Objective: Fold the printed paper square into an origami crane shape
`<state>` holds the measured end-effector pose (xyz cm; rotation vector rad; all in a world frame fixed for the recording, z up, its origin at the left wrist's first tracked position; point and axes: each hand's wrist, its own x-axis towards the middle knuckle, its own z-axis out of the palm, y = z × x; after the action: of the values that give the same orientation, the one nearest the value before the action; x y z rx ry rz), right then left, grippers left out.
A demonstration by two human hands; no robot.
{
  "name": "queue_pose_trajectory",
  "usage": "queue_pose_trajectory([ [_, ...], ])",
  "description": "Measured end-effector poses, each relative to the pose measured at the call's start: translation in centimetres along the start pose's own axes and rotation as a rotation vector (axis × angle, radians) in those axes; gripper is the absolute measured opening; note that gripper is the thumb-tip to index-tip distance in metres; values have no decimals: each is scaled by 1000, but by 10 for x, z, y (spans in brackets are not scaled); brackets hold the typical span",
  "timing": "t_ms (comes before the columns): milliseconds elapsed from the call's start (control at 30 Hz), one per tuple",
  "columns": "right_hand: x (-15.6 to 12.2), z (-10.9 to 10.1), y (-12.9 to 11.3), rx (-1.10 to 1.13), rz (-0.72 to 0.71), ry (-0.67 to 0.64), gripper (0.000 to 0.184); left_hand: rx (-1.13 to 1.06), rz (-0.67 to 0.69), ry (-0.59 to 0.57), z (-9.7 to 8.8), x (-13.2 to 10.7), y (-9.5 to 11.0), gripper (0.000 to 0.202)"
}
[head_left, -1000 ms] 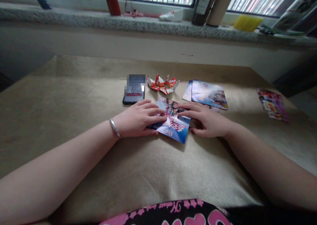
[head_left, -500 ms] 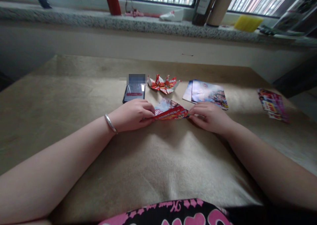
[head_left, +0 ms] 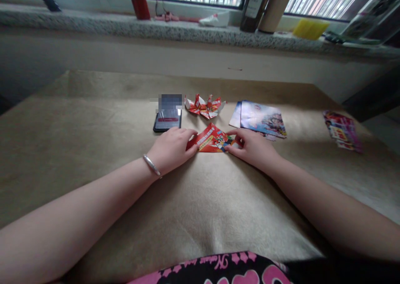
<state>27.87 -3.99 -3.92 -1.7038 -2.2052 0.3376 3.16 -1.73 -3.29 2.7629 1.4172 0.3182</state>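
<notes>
Red folded paper triangle (head_left: 215, 139): on the shiny gold-brown table (head_left: 200, 209), between the two hands, tip pointing away
Left hand (head_left: 173, 149): palm down, thumb and pointing finger a little apart, holding the triangle's left corner
Right hand (head_left: 254, 146): palm down, fingers curled, thumb and pointing finger a little apart, holding the right corner

phone (head_left: 168, 116) on table (head_left: 78, 125); red container (head_left: 140, 5), yellow block (head_left: 310, 29) on sill (head_left: 175, 29)

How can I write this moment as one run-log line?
left hand: touching folded sheet, left corner | right hand: touching right corner | farther back: phone, red-white folded paper
</notes>
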Motion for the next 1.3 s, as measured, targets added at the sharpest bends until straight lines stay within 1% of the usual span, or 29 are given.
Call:
queue_pose_trajectory([
  [67,0,0,4,11,-53,3,35,24,29,-12,1,-1,-3,33],
  [133,0,0,8,34,-83,-2,35,61,53,-25,0,-3,-5,30],
  [267,-1,0,13,48,-105,-17,42,158,54,-39,-4,-7,-4,31],
  [367,-2,-1,14,60,-108,-12,41,167,46,-48,-5,-8,-2,32],
  [467,-2,0,16,160,-61,-15,38,111,35,-29,-5,-8,-1,32],
  [567,-3,0,16,293,-4,-26,37,17,-2,25,-6,-7,-1,31],
  [633,-3,0,15,353,20,-15,34,-73,-14,51,-7,-7,-1,27],
  [733,-3,0,13,389,13,46,27,-239,-8,78,-8,-5,-2,15],
  [800,-3,-1,13,389,-32,95,21,-336,13,113,-9,-4,-5,9],
  [867,-4,-1,14,383,-97,129,14,-389,61,163,-9,-3,-9,6],
  [967,-6,-3,14,342,-222,179,7,-391,187,252,-9,-4,-14,7],
  [1000,-6,-4,14,317,-275,193,6,-375,240,261,-9,-4,-15,9],
  [1100,-7,-8,12,255,-460,207,4,-321,388,178,-10,-4,-17,15],
  [1167,-6,-10,12,234,-578,166,5,-293,456,113,-9,-4,-18,19],
  [1233,-6,-11,12,211,-653,99,7,-264,502,72,-8,-4,-18,23],
  [1300,-6,-11,13,189,-684,41,9,-233,533,33,-6,-3,-19,27],
])
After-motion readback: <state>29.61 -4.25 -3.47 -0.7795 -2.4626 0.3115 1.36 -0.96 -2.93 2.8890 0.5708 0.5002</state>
